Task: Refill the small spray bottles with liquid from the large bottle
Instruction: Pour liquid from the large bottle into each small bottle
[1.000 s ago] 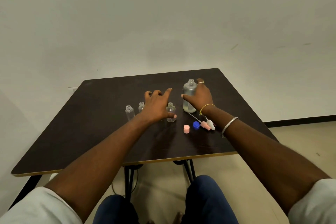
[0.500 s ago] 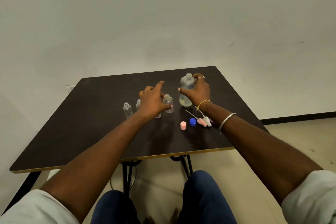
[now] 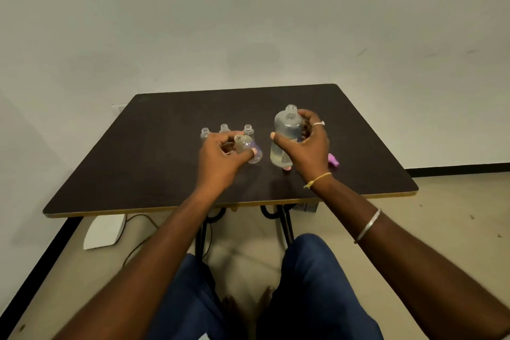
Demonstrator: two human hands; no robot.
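Note:
My right hand (image 3: pixel 306 152) grips the large clear bottle (image 3: pixel 285 132), open-necked and partly filled with liquid, lifted above the dark table (image 3: pixel 154 168). My left hand (image 3: pixel 218 157) holds a small clear bottle (image 3: pixel 247 148) with no cap, tilted with its neck up and to the left, close beside the large bottle. Three more small uncapped bottles stand behind my left hand: the left one (image 3: pixel 205 134), the middle one (image 3: pixel 224 128) and the right one (image 3: pixel 248 130). A pink spray cap (image 3: pixel 333 159) lies on the table to the right of my right hand; other caps are hidden.
The table stands against a pale wall. A white device (image 3: pixel 104 230) with a cable lies on the floor under its front left edge. My knees in blue trousers (image 3: pixel 311 284) are below the table's front edge.
Both hands have lifted their bottles off the table and drawn them toward me. The small bottle now tilts in my left hand. My view has moved closer.

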